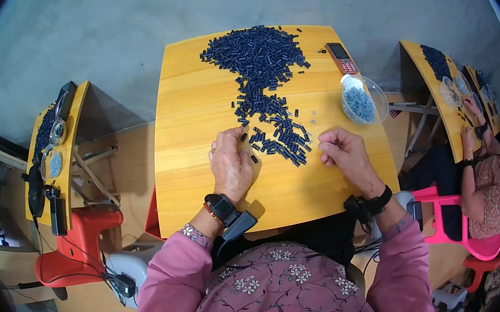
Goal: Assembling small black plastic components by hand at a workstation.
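A large heap of small dark cylindrical pieces (pixel 257 53) lies on the yellow wooden table (pixel 194 100), trailing down toward me. At the left edge of that trail rests my left hand (pixel 230 161), fingers loosely curved, thumb and index apart. One dark piece (pixel 243 137) lies right by its index fingertip. My right hand (pixel 346 152) is to the right of the trail, thumb and index pressed together. Whatever they pinch is too small to make out. Beyond it stands a clear plastic bowl (pixel 379 95) containing many tiny blue-grey parts (pixel 359 104).
A red keypad phone (pixel 340 58) lies at the far right of the table, near a white object (pixel 351 81) by the bowl. Side tables with similar pieces stand left (pixel 77 123) and right (pixel 422 68). On the right, another person (pixel 493 190) works, seated on a pink chair (pixel 438 214).
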`<state>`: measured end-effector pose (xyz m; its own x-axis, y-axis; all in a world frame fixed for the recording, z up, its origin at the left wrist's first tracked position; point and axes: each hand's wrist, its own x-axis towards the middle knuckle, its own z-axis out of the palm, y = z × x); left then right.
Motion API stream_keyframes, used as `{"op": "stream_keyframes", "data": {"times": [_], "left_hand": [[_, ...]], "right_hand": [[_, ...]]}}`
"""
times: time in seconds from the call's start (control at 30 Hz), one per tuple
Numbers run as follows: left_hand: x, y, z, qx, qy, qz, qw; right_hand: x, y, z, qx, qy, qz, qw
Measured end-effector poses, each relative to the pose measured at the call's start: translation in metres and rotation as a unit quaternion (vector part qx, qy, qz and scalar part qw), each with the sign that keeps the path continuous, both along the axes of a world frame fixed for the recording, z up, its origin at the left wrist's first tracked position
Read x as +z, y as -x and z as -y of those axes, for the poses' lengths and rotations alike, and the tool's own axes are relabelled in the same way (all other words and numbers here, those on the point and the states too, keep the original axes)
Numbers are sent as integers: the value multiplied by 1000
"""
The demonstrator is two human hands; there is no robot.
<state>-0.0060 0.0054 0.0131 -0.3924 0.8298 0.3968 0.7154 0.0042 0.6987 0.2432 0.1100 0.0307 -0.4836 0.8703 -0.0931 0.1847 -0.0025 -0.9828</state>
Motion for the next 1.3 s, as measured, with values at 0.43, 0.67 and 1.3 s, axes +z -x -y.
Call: {"op": "stream_keyframes", "data": {"times": [0.43,0.67,1.3], "left_hand": [[-6,5,-15,15,14,-72,997],[-22,13,-17,29,-21,-18,999],[-33,-31,-32,90,-221,289,927]], "right_hand": [[-21,-11,-1,-9,9,-101,995],[-21,-10,-1,-14,1,-104,994],[-25,-6,1,-20,-14,-84,996]]}}
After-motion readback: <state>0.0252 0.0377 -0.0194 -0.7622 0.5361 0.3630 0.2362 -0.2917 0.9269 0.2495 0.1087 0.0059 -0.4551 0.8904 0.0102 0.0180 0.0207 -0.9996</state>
